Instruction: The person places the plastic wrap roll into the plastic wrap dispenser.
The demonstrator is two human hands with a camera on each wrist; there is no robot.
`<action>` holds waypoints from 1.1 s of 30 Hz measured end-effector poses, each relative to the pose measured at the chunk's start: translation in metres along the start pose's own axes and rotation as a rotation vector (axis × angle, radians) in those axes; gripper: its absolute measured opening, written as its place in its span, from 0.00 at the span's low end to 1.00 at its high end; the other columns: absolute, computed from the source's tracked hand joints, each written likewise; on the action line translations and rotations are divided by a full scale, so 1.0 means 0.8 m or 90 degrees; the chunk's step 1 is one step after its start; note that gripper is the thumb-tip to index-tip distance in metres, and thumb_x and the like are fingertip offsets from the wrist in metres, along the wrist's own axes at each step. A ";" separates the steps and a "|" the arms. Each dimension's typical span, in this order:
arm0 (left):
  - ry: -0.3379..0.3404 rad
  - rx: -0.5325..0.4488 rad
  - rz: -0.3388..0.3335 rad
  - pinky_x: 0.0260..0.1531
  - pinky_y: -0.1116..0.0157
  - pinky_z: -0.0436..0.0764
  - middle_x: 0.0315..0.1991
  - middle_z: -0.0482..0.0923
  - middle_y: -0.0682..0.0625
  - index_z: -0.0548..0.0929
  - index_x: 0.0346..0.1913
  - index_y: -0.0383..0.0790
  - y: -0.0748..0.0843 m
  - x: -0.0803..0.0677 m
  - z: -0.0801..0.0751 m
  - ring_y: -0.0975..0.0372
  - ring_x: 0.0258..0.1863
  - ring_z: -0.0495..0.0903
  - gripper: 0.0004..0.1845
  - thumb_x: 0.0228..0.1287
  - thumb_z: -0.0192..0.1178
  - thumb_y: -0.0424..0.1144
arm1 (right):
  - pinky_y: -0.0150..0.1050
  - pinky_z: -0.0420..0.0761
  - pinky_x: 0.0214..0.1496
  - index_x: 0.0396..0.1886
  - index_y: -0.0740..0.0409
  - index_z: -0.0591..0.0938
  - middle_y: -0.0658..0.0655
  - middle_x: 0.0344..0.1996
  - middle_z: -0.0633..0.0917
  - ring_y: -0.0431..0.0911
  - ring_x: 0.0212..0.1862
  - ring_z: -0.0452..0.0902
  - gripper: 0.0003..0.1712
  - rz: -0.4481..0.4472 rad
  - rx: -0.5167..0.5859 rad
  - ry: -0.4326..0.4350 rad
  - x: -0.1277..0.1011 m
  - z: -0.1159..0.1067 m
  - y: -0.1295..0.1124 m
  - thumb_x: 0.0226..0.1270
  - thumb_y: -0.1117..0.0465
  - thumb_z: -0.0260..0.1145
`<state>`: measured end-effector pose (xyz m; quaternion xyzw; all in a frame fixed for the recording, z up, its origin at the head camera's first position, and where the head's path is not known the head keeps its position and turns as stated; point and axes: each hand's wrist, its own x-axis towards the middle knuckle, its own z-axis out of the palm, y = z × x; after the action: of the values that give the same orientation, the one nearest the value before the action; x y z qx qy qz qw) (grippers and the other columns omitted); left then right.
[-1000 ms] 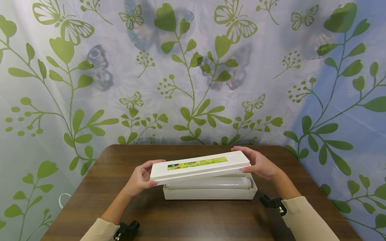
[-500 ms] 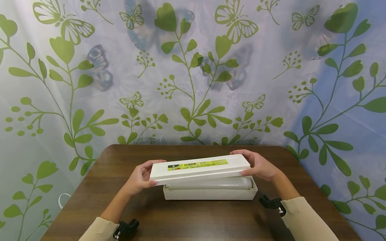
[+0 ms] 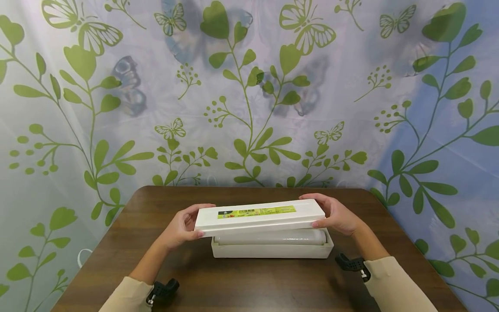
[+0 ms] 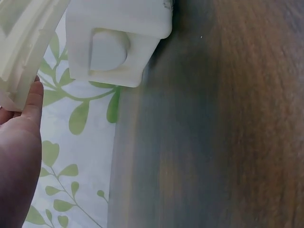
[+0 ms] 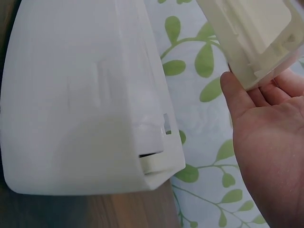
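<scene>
Both ends of the lid (image 3: pixel 260 220) are pinched: the left hand (image 3: pixel 180 227) has its thumb on the near edge and its fingers on the far edge at one end, and the right hand (image 3: pixel 340 214) holds the other end the same way. Each hand is spread only as wide as the lid, with the thumb well apart from the fingers.

Against the picture from a second ago, the lid's right end has come down nearer the box (image 3: pixel 273 251), with the right hand lowered along with it, so the lid slopes less. Its left end sits slightly higher. The box has stayed where it was.

The lid is above the box, tilted, its right end higher in the head view. Its left end juts past the box's left end, and its right end stops just short of the box's right end. Both wrist views show a gap between the lid and the box; whether they touch anywhere cannot be told. The label (image 3: pixel 257 212) faces up, and the lid's hollow side faces the box. The roll (image 3: pixel 288 237) lies in the box, partly hidden by the lid. Beneath the box is the table (image 3: pixel 249 286); beyond it hangs the cloth (image 3: pixel 249 86).
</scene>
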<state>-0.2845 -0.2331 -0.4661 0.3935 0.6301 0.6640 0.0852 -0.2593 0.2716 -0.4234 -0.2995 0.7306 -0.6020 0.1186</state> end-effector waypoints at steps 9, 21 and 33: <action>0.006 0.051 -0.012 0.56 0.70 0.82 0.69 0.70 0.35 0.66 0.72 0.26 -0.004 0.003 -0.001 0.63 0.62 0.78 0.38 0.59 0.69 0.23 | 0.41 0.87 0.51 0.75 0.68 0.63 0.53 0.61 0.81 0.44 0.54 0.82 0.46 -0.001 -0.008 0.024 -0.010 0.001 0.002 0.57 0.74 0.73; 0.008 0.165 -0.015 0.65 0.74 0.74 0.68 0.72 0.36 0.68 0.72 0.29 -0.004 0.012 0.001 0.63 0.64 0.77 0.39 0.57 0.73 0.27 | 0.40 0.88 0.49 0.74 0.64 0.65 0.54 0.62 0.79 0.43 0.54 0.81 0.44 -0.032 -0.026 0.064 -0.026 0.001 0.017 0.58 0.77 0.71; -0.005 0.175 -0.019 0.65 0.75 0.74 0.69 0.72 0.39 0.69 0.73 0.36 -0.005 0.019 0.006 0.62 0.64 0.76 0.40 0.56 0.74 0.29 | 0.38 0.87 0.50 0.74 0.72 0.62 0.51 0.62 0.79 0.41 0.55 0.80 0.46 -0.042 -0.040 0.092 -0.039 0.001 0.024 0.57 0.78 0.72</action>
<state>-0.2929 -0.2193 -0.4637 0.3945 0.7207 0.5684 0.0430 -0.2398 0.2914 -0.4480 -0.2828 0.7454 -0.6026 0.0362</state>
